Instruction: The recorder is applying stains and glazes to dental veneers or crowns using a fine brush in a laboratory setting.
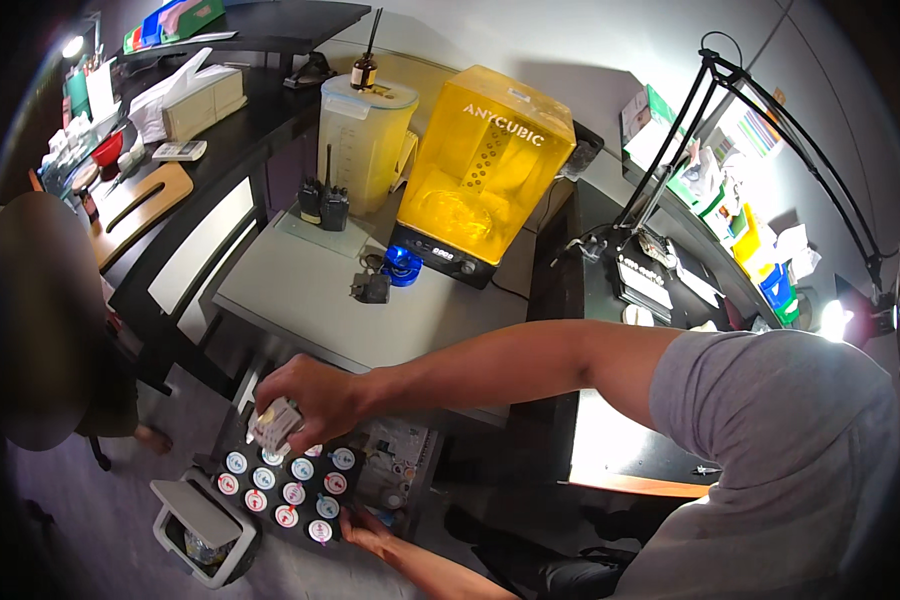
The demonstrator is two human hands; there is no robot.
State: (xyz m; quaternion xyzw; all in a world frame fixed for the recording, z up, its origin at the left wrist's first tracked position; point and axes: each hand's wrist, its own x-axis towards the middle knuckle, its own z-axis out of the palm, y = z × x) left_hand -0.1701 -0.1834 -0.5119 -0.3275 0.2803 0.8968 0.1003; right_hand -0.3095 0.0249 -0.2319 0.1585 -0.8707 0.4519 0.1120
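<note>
My right hand point(308, 398) reaches across from the right, closed around a small whitish printed container point(277, 425) with a yellowish patch; its exact kind is unclear. It hangs over the far left part of a black tray point(240, 512) holding several round white-lidded pots point(293, 493) with red or blue prints. Some lids behind the hand are partly hidden. My left hand point(367, 530) comes up from the lower edge and is closed on the tray's near right side; its fingertips are partly hidden.
An open drawer with small items point(395, 465) lies beside the tray under a grey cabinet point(360, 320). On the cabinet stand a yellow-covered machine point(485, 160), a clear bin point(360, 140) and two-way radios point(325, 205). A grey lidded bin point(205, 520) stands left. Another person point(55, 320) is at the left.
</note>
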